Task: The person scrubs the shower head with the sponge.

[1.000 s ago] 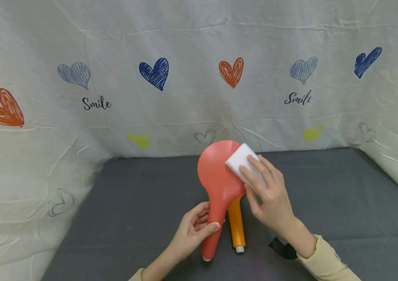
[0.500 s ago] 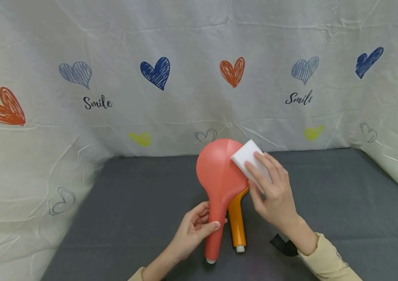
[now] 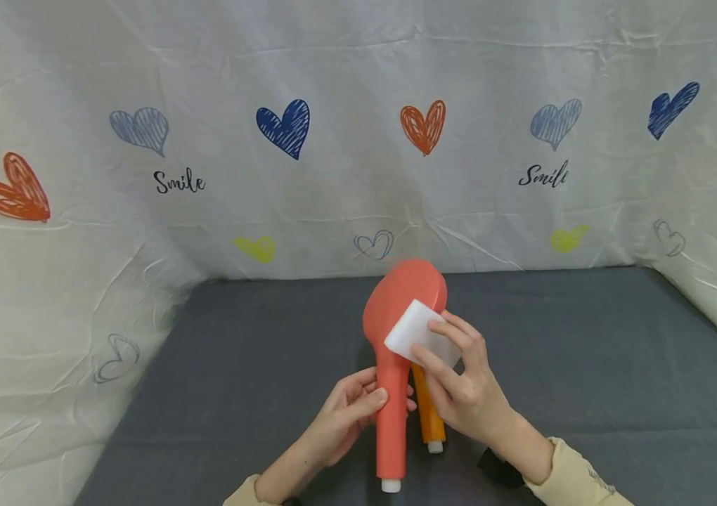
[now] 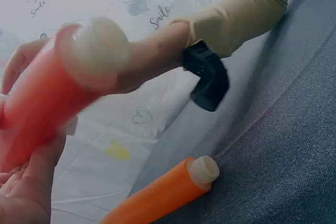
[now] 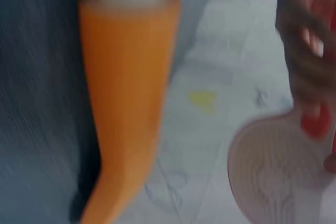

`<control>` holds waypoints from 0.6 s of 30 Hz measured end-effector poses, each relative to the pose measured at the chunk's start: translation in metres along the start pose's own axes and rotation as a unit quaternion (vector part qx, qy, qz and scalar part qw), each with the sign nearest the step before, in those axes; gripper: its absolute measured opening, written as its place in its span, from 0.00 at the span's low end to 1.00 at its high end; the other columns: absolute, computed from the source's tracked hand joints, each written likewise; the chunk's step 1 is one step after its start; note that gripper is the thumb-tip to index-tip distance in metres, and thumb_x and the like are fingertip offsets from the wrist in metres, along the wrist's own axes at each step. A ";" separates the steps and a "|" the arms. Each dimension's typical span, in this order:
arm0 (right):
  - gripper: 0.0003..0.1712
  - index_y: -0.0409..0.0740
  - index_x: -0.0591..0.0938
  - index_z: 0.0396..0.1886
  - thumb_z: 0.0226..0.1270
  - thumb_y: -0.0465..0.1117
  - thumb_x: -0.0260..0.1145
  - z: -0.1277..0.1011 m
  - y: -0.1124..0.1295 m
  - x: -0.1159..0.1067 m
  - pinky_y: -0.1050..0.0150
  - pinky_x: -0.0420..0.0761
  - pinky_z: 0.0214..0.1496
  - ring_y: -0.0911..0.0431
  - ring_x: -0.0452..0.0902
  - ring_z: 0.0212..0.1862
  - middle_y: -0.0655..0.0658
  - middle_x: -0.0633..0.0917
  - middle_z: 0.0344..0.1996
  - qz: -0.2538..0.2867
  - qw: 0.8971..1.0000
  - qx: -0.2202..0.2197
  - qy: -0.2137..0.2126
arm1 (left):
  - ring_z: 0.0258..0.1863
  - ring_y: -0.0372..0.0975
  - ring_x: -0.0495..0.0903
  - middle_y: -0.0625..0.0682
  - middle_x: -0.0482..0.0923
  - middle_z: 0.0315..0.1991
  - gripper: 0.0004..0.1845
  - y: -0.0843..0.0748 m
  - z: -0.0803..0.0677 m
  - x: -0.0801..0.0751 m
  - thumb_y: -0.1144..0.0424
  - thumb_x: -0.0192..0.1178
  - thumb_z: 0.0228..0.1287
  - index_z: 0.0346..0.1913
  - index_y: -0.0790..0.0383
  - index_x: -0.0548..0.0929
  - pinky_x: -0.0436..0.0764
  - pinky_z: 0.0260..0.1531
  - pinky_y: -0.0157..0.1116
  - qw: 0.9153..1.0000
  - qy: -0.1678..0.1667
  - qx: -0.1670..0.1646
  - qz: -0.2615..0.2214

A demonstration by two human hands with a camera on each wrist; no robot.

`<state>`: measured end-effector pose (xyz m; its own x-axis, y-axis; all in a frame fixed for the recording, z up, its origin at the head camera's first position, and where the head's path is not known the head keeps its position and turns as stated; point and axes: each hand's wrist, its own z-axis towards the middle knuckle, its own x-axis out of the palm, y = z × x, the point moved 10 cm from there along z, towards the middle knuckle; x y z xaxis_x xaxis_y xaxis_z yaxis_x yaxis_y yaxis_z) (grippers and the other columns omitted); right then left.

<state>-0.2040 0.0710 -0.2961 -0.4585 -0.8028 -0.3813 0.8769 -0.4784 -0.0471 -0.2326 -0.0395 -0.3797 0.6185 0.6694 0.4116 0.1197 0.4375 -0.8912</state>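
Note:
A coral-red shower head (image 3: pixel 390 306) is held raised over the table by my left hand (image 3: pixel 346 414), which grips its handle. Its white end points toward me in the head view and looms blurred in the left wrist view. My right hand (image 3: pixel 469 383) pinches a white sponge (image 3: pixel 414 332) against the lower right of the head, near the neck. In the right wrist view, the pale nozzle face (image 5: pixel 273 166) shows, turned away from me. Behind the coral one lies an orange shower head (image 3: pixel 429 411), partly hidden.
Dark grey cloth (image 3: pixel 257 365) covers the table. A white sheet (image 3: pixel 333 176) printed with hearts and "Smile" hangs behind and at the sides. On my right wrist sits a black camera mount (image 4: pixel 207 77).
The coral shower head has tilted and rotated, so more of its right side shows. My right hand has moved the sponge down and left, from the upper right edge toward the neck.

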 end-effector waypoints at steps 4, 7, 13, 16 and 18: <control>0.14 0.37 0.77 0.49 0.68 0.37 0.54 0.009 -0.024 -0.012 0.42 0.77 0.41 0.33 0.63 0.56 0.26 0.67 0.53 0.001 0.999 0.037 -0.021 | 0.45 0.42 0.80 0.55 0.78 0.47 0.18 0.004 0.000 0.002 0.68 0.42 0.72 0.60 0.74 0.65 0.78 0.47 0.41 1.000 0.005 -0.017 -0.009; 0.15 0.36 0.75 0.51 0.67 0.37 0.55 0.012 -0.035 -0.017 0.41 0.76 0.42 0.33 0.62 0.57 0.26 0.66 0.55 0.012 0.997 0.069 -0.025 | 0.45 0.43 0.80 0.54 0.79 0.46 0.17 0.005 0.000 0.003 0.69 0.42 0.72 0.59 0.72 0.67 0.78 0.47 0.41 1.000 0.011 -0.019 -0.009; 0.15 0.37 0.76 0.52 0.69 0.38 0.52 0.004 -0.012 -0.005 0.43 0.75 0.47 0.33 0.62 0.57 0.27 0.68 0.55 0.016 0.999 0.046 0.002 | 0.45 0.43 0.80 0.55 0.79 0.46 0.17 0.004 0.000 0.005 0.69 0.41 0.72 0.59 0.72 0.66 0.77 0.48 0.41 1.000 0.020 -0.006 -0.017; 0.15 0.39 0.77 0.51 0.70 0.38 0.50 -0.002 0.003 0.002 0.48 0.70 0.54 0.34 0.62 0.57 0.28 0.69 0.54 0.017 0.999 0.027 0.023 | 0.45 0.43 0.80 0.56 0.79 0.46 0.19 0.003 0.000 0.006 0.68 0.42 0.72 0.61 0.77 0.62 0.77 0.49 0.41 1.000 0.020 0.002 -0.013; 0.15 0.39 0.77 0.51 0.70 0.38 0.50 -0.002 0.006 0.002 0.50 0.67 0.57 0.34 0.62 0.56 0.29 0.70 0.54 0.016 0.999 0.022 0.025 | 0.45 0.43 0.80 0.57 0.79 0.46 0.21 0.003 0.000 0.006 0.68 0.42 0.72 0.61 0.80 0.60 0.77 0.48 0.41 1.000 0.020 0.002 -0.008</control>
<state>-0.1998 0.0676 -0.2992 -0.4221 -0.7993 -0.4278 0.8831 -0.4692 0.0054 -0.2283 -0.0341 -0.3800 0.6467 0.6381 0.4179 0.1267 0.4504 -0.8838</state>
